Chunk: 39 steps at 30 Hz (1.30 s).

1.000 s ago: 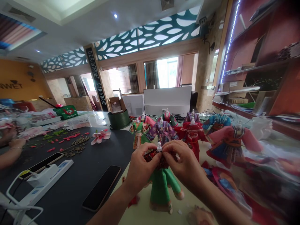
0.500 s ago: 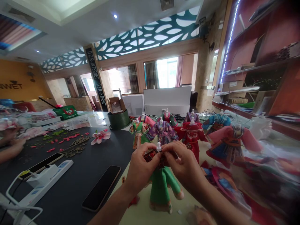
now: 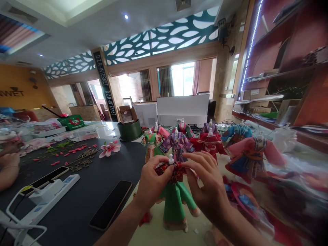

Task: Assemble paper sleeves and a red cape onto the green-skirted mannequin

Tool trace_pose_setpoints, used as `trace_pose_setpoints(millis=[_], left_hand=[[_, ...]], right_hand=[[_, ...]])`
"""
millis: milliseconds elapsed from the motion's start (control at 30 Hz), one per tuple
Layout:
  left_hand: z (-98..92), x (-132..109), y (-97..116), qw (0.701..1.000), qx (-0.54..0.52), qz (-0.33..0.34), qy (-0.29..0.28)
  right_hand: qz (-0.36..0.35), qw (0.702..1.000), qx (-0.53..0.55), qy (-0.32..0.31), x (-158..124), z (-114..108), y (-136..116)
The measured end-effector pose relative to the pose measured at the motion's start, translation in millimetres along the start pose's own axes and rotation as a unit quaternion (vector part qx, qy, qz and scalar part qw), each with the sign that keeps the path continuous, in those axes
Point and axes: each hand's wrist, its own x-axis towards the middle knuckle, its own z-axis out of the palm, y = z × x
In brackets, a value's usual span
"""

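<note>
Head view: dark table (image 3: 77, 160) left of our hands, phone (image 3: 110, 205) on it; row of costumed dress forms (image 3: 208, 140) just beyond them. Green-gowned dress form (image 3: 175, 205) stands between our hands. Left hand (image 3: 153, 184) pinches its red patterned bodice (image 3: 170, 171) — right hand (image 3: 207, 181) open, fingers spread just beside it.

Craft workshop with costumed miniature mannequins (image 3: 177, 146)

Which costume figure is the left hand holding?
The green-skirted costume figure at the front: the left hand grips its dark red bodice. The others, like the purple figure, stand untouched behind.
</note>
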Motion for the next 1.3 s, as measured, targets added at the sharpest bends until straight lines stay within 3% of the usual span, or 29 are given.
trace_pose_setpoints(millis=[267,700,1300], left_hand=[[3.0,-2,-1,1.000,-0.015,0.004,-0.011],[-1.9,-4,1,0.997,-0.017,0.072,-0.038],[-2.3,-4,0,0.997,-0.025,0.056,-0.039]], right_hand=[[-0.055,0.995,-0.069,-0.048,-6,4,-3],[-0.047,0.997,-0.063,-0.020,-10,3,1],[-0.051,0.994,-0.086,-0.046,-14,6,-1]])
